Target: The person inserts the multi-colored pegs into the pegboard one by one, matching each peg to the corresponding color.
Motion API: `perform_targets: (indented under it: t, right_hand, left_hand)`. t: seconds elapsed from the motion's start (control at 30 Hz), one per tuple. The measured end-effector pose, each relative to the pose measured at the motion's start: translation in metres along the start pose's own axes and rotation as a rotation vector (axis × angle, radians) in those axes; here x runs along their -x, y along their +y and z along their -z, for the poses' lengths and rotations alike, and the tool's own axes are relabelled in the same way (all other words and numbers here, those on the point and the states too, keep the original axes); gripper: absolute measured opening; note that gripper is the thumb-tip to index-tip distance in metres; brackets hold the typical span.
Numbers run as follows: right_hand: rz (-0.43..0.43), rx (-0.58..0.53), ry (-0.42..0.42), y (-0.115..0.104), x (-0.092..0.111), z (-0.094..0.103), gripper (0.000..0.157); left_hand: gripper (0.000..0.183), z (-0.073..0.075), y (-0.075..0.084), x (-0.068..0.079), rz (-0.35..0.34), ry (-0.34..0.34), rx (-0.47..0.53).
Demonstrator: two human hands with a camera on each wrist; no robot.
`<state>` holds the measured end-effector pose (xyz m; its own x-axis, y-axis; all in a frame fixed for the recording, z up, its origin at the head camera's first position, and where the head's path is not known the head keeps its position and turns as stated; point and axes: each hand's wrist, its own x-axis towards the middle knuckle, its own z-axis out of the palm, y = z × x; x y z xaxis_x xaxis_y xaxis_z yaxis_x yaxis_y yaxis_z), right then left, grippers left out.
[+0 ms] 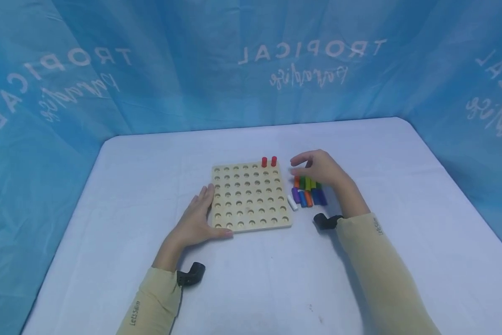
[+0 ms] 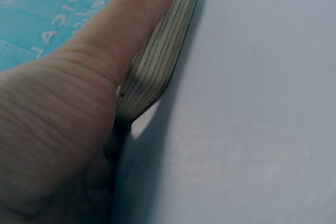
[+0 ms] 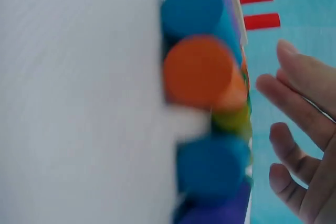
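A square wooden pegboard [image 1: 253,196] with rows of round holes lies on the table. Two red pegs [image 1: 264,162] stand upright in its back row, near the right corner. My left hand [image 1: 194,222] rests at the board's front left corner, its straight fingers along the left side and the thumb against the front edge. Over the back of a cluster of colored pegs hovers my right hand [image 1: 321,168], fingers loosely bent, thumb apart from the fingertips, holding nothing. In the right wrist view, an orange peg [image 3: 198,72] lies close to the camera, left of the fingers.
Purple [image 1: 295,195], white [image 1: 292,202], blue, green and yellow pegs lie together just right of the board. A white cloth [image 1: 150,177] covers the table. Blue printed curtains [image 1: 200,70] hang behind and at the sides. Each wrist carries a small black camera [image 1: 192,274].
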<state>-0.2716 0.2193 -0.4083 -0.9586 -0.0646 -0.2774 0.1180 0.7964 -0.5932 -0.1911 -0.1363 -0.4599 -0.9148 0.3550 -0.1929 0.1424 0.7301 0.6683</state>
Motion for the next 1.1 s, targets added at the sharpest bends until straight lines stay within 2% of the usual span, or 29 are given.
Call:
perform_targets:
  t: [0.17,0.43,0.77,0.9,1.1]
  right_hand:
    - [-0.010,0.040,-0.033,0.012,0.005,0.000,0.044]
    - [0.028,0.069,-0.075,0.014,0.008,-0.006,0.050]
    - [0.117,0.118,-0.058,0.016,0.011,-0.005,0.039]
    - [0.123,0.103,-0.053,0.016,0.011,-0.006,0.037]
    - [0.084,0.044,-0.044,0.016,0.010,-0.007,0.044]
  left_hand:
    - [0.142,0.000,-0.002,-0.001,0.004,0.005,0.000]
    - [0.142,0.000,-0.002,0.001,-0.005,0.009,0.005]
    - [0.141,-0.002,-0.001,-0.001,-0.022,0.017,-0.004]
    - [0.141,-0.002,0.000,-0.001,-0.021,0.011,0.000]
    - [0.141,-0.001,0.000,-0.001,-0.013,0.013,0.002]
